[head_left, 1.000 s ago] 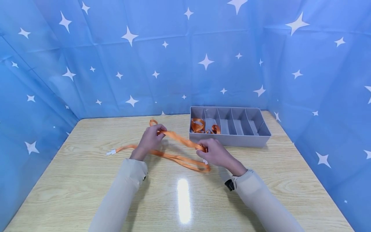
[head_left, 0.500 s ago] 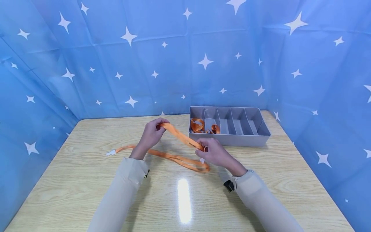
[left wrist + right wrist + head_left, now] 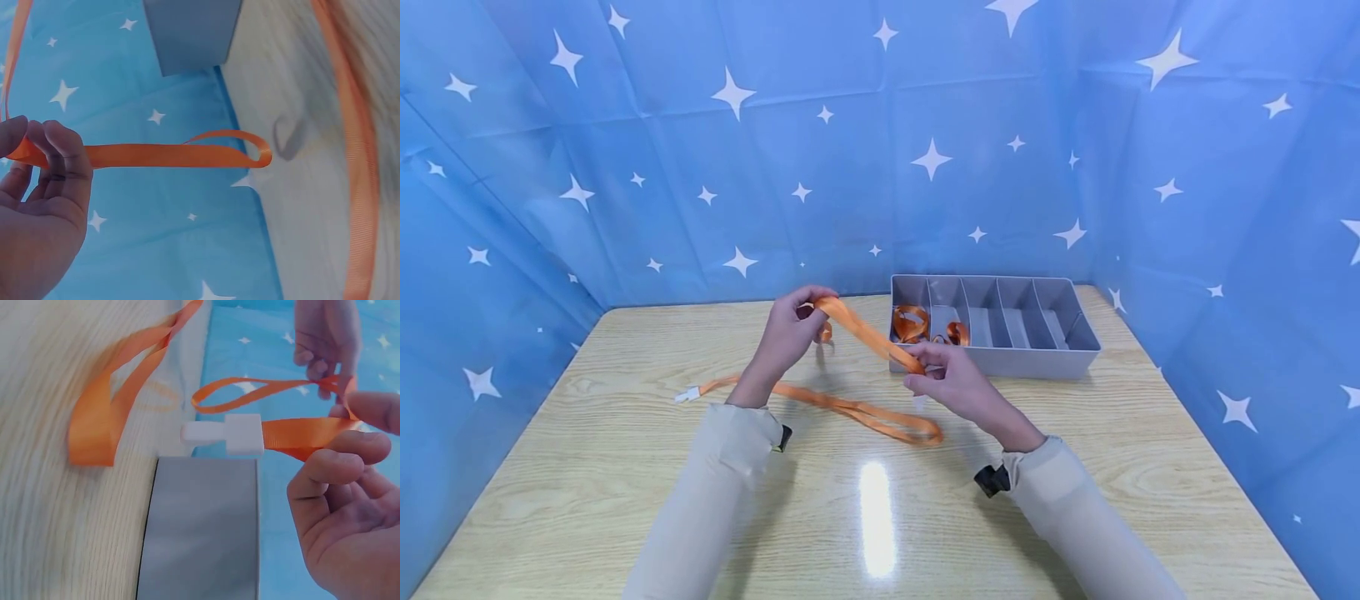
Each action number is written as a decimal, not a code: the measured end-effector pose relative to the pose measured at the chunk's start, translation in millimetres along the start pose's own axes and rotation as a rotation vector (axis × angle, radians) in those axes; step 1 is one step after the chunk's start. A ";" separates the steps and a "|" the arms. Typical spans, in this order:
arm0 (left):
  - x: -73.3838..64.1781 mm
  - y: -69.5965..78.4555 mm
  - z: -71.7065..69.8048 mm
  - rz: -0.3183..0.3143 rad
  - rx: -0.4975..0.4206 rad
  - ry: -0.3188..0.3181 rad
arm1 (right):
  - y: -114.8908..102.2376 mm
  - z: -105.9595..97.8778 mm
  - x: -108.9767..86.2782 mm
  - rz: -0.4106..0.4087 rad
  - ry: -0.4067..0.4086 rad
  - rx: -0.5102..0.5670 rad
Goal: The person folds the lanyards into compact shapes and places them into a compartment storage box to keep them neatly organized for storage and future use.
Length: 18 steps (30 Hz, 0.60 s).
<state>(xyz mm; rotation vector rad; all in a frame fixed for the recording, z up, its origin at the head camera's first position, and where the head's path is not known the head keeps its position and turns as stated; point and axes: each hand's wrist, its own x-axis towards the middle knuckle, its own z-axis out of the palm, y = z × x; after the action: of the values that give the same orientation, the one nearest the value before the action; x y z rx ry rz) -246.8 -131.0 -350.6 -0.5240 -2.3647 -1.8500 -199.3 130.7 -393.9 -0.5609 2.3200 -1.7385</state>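
An orange lanyard [image 3: 867, 334] stretches between both hands above the table. My left hand [image 3: 790, 330] pinches it at the upper left, and a loop hangs below those fingers, plain in the left wrist view [image 3: 169, 155]. Lower and nearer, my right hand [image 3: 958, 382] pinches the other end between thumb and fingers. From that grip dangles a white plastic clip [image 3: 244, 434]. Beneath the hands a second orange lanyard [image 3: 850, 406] lies folded on the wood, its white clip [image 3: 687, 394] pointing left.
A grey divided box [image 3: 1000, 361] stands at the back right, just behind my right hand. Its two leftmost compartments hold coiled orange lanyards [image 3: 912, 324]; the other compartments show bare floors. A blue star-patterned curtain [image 3: 850, 167] borders the table [image 3: 587, 500].
My left hand has risen, lifting the lanyard's left end and its hanging loop. The right hand has come up slightly, and its clip has moved away from the lanyard on the table.
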 end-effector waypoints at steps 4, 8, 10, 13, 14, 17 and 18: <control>6.2 -10.0 0.7 0.023 -0.031 0.001 | 0.4 -0.4 0.9 0.011 -0.007 0.034; 6.5 -8.1 4.0 0.051 -0.010 0.010 | -5.3 0.7 -0.7 0.002 -0.019 0.034; 5.3 -3.7 6.0 0.072 0.010 0.015 | -9.0 1.6 -1.4 -0.007 -0.025 0.035; 4.2 3.1 9.1 0.105 0.042 0.026 | -14.0 2.9 -1.9 -0.018 -0.029 0.031; 4.1 5.4 10.2 0.115 0.054 0.033 | -15.5 3.2 -1.9 -0.022 -0.032 0.030; 4.4 11.9 13.0 0.157 0.081 0.051 | -19.7 4.4 -1.8 -0.023 -0.039 0.022; 4.6 14.1 13.8 0.172 0.087 0.053 | -21.0 4.7 -1.8 -0.022 -0.040 0.020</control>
<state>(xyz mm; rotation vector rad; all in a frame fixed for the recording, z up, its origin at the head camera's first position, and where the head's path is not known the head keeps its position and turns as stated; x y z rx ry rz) -244.7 -114.0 -339.8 -0.6387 -2.2752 -1.6594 -192.0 122.2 -375.4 -0.6144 2.2756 -1.7419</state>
